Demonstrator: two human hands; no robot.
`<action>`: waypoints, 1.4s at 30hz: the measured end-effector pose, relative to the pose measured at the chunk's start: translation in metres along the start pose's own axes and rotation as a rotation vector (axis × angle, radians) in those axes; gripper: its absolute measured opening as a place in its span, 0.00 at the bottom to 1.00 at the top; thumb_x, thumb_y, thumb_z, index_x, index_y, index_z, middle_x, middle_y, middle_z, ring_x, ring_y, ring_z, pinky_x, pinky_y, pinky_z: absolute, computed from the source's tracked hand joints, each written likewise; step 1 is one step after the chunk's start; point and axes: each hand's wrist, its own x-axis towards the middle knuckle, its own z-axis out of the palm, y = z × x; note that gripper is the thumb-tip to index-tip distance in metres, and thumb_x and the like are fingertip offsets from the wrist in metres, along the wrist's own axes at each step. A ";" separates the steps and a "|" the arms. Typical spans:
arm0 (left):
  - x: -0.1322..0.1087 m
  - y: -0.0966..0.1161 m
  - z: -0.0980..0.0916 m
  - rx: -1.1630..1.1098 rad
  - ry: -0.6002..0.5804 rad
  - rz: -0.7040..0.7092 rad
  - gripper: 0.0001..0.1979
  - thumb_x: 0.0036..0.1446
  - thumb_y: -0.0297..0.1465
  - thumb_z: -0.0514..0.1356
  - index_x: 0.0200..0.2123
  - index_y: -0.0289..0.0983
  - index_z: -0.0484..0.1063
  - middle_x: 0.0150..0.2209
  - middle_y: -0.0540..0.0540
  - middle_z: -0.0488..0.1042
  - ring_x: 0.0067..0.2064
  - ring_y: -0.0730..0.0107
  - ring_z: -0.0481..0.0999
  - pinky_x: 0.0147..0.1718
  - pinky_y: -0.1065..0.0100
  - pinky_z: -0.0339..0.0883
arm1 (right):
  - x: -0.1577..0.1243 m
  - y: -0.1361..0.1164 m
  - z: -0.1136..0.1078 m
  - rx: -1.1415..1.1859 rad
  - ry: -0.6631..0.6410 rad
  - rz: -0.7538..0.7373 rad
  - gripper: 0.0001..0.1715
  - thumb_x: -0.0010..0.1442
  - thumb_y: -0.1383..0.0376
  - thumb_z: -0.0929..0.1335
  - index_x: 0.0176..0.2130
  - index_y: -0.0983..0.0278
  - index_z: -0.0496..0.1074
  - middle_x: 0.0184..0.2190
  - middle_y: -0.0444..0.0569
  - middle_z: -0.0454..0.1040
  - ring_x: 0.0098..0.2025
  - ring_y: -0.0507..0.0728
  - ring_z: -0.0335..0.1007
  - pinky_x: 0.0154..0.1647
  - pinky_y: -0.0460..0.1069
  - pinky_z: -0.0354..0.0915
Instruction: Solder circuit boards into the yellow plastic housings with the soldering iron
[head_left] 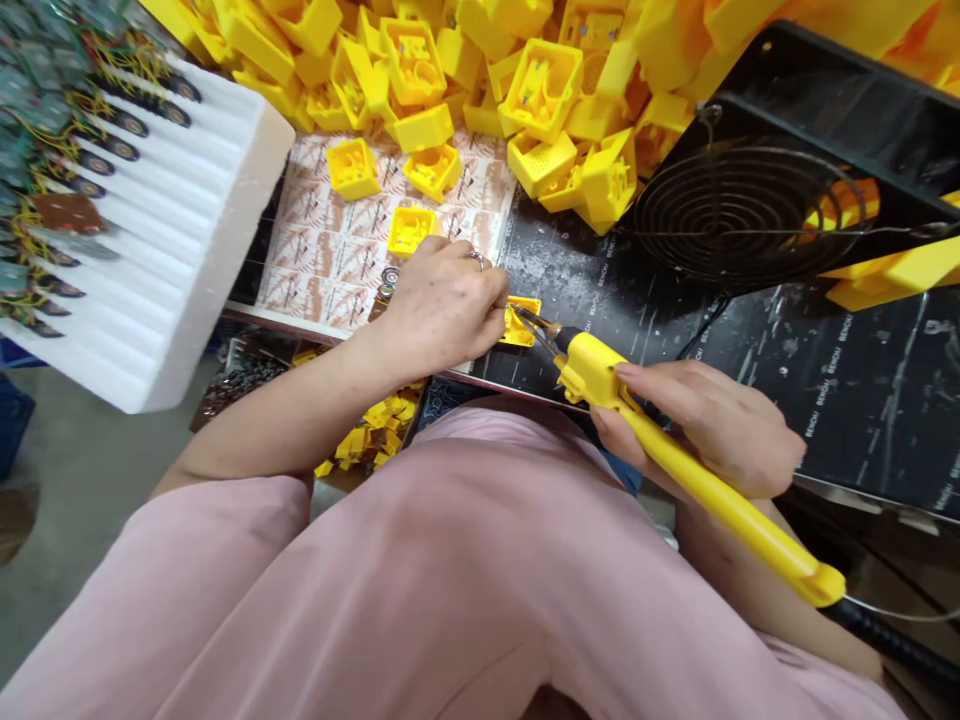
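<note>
Near the front edge of the black, white-lettered desk (757,400) lies a small, open-topped yellow plastic box (517,333); the left hand (446,300) curls at it, whether gripping I cannot tell. The right hand (701,420) wraps around a long yellow plastic-handled soldering tool (731,505), metal tips at the box.

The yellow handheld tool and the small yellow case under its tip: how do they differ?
Shape: the yellow tool is long and rod-like with a dark front end, while the small yellow case is a short open box.
Size: the tool is much longer than the case.
Place: the tool is gripped in the right hand; the case sits beside the left hand, partly hidden by it.
Both are bright yellow.
</note>
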 end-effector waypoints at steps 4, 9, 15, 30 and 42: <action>0.001 0.000 0.000 0.005 0.001 0.009 0.14 0.59 0.31 0.54 0.31 0.35 0.79 0.24 0.43 0.75 0.39 0.52 0.79 0.39 0.56 0.69 | 0.002 0.000 0.000 0.023 -0.017 -0.024 0.23 0.61 0.69 0.76 0.56 0.59 0.74 0.34 0.43 0.84 0.31 0.53 0.81 0.30 0.46 0.75; 0.002 0.000 0.001 -0.012 -0.003 0.008 0.13 0.57 0.30 0.54 0.31 0.36 0.79 0.25 0.43 0.76 0.39 0.52 0.79 0.39 0.56 0.69 | -0.006 -0.001 -0.010 0.070 0.053 0.083 0.29 0.59 0.72 0.75 0.59 0.60 0.74 0.35 0.45 0.82 0.33 0.54 0.80 0.34 0.48 0.76; 0.002 -0.001 -0.001 -0.030 -0.025 0.000 0.12 0.58 0.30 0.55 0.31 0.36 0.79 0.25 0.43 0.76 0.39 0.52 0.78 0.40 0.56 0.69 | -0.012 0.002 -0.011 0.039 0.093 0.108 0.31 0.58 0.72 0.77 0.59 0.59 0.75 0.35 0.44 0.82 0.33 0.54 0.78 0.34 0.48 0.75; 0.004 -0.001 -0.007 -0.016 -0.087 -0.010 0.14 0.59 0.31 0.54 0.32 0.35 0.80 0.26 0.42 0.76 0.40 0.52 0.78 0.39 0.56 0.69 | -0.021 0.007 -0.005 0.026 0.174 0.133 0.32 0.58 0.71 0.77 0.60 0.58 0.76 0.35 0.44 0.82 0.32 0.52 0.78 0.33 0.46 0.75; 0.004 -0.013 -0.021 -0.092 -0.174 -0.035 0.15 0.63 0.32 0.54 0.37 0.35 0.82 0.33 0.41 0.81 0.44 0.52 0.80 0.43 0.57 0.72 | -0.029 0.007 -0.002 -0.003 0.286 0.171 0.31 0.55 0.72 0.78 0.57 0.57 0.79 0.36 0.45 0.83 0.31 0.55 0.77 0.31 0.48 0.74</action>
